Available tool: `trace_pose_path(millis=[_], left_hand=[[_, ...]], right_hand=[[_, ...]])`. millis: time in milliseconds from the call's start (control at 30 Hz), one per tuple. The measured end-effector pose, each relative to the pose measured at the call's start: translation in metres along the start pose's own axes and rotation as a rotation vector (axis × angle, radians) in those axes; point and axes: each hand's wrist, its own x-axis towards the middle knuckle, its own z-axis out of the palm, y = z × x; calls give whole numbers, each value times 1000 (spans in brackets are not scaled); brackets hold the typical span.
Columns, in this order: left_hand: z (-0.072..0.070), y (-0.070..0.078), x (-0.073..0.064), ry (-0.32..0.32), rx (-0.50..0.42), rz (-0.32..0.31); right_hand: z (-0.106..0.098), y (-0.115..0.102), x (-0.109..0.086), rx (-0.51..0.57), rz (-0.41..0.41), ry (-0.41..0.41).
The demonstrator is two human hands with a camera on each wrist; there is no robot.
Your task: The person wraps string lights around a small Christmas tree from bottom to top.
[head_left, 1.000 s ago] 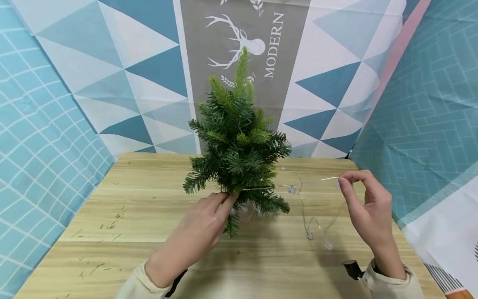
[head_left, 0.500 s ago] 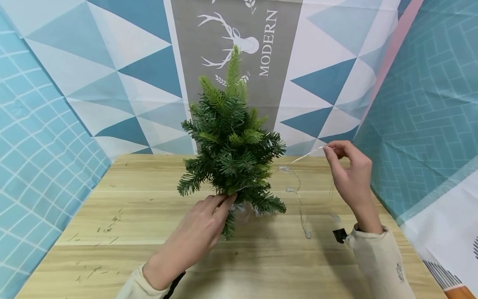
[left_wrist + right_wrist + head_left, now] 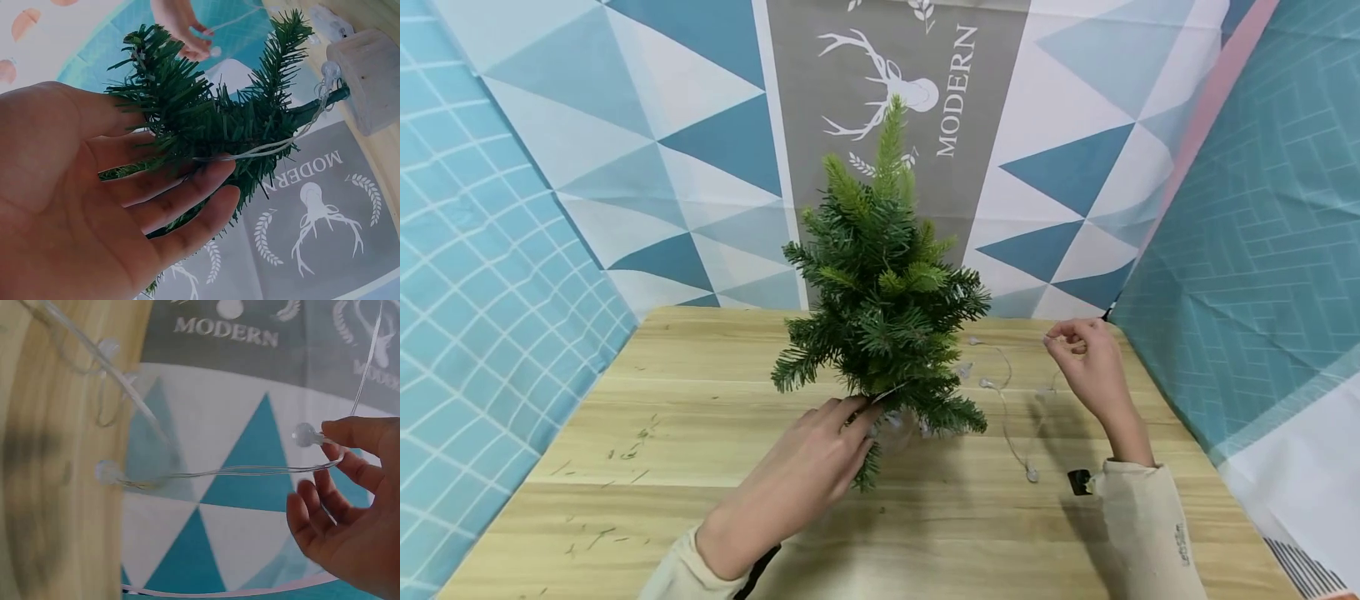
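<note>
A small artificial Christmas tree [image 3: 883,292] stands upright at the middle of the table, its tip in front of the deer print. My left hand [image 3: 808,454] is at its lower front branches, thumb and fingers around a branch [image 3: 187,119] and a clear wire [image 3: 275,147] of string lights. That wire runs back to the tree's pale round base [image 3: 369,81]. To the right of the tree, my right hand [image 3: 1093,375] is raised and pinches the string lights beside a clear bulb [image 3: 305,434]. The left fingertips are partly hidden by needles.
More of the string lights [image 3: 1032,475] lies loosely on the wooden table [image 3: 700,517] right of the tree. Fallen needles [image 3: 632,454] are scattered at the left. Patterned cloth hangs behind the table [image 3: 1067,175] and on both sides.
My right hand first rose and shifted left with the wire, then came down somewhat. The left hand stays at the same lower branches, and the tree still stands.
</note>
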Motion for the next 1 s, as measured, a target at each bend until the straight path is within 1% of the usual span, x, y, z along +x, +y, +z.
trace_pose_path(millis=[67, 133, 233, 300, 367, 433, 500, 567, 633, 700, 800, 867, 900, 967, 1000], left_hand=[[0, 0, 0, -7, 6, 0], [-1, 0, 0, -10, 5, 0], [-1, -1, 0, -14, 2, 0], [-2, -1, 0, -17, -4, 0], [-3, -2, 1, -22, -5, 4], [-4, -2, 1, -23, -13, 14], [-6, -3, 1, -21, -27, 20], [-10, -3, 0, -23, -49, 18], [-14, -2, -4, -24, -73, 8], [-20, -2, -8, -28, -94, -6], [-30, -3, -17, -13, -129, -9], [-37, -5, -23, 20, -157, 0], [-41, -6, -26, 48, -171, 11], [-48, -10, -30, 118, -184, 37], [-52, -13, -31, 160, -194, 53]], right_hand=[[1, 6, 3, -23, 31, 6], [0, 12, 7, -60, 50, 37], [-6, 21, 14, -106, 103, 50], [-14, 27, 18, -109, 139, 13], [-24, 33, 21, -69, 187, -67], [-33, 37, 24, 15, 219, -142], [-41, 39, 29, 116, 234, -198], [-48, 38, 35, 198, 219, -230], [-52, 34, 43, 269, 193, -238], [-56, 27, 53, 297, 160, -216], [-61, 13, 70, 353, 119, -154], [-66, 4, 82, 392, 82, -117], [-69, -2, 88, 406, 64, -106], [-76, -13, 99, 428, 39, -100], [-79, -18, 105, 422, 30, -104]])
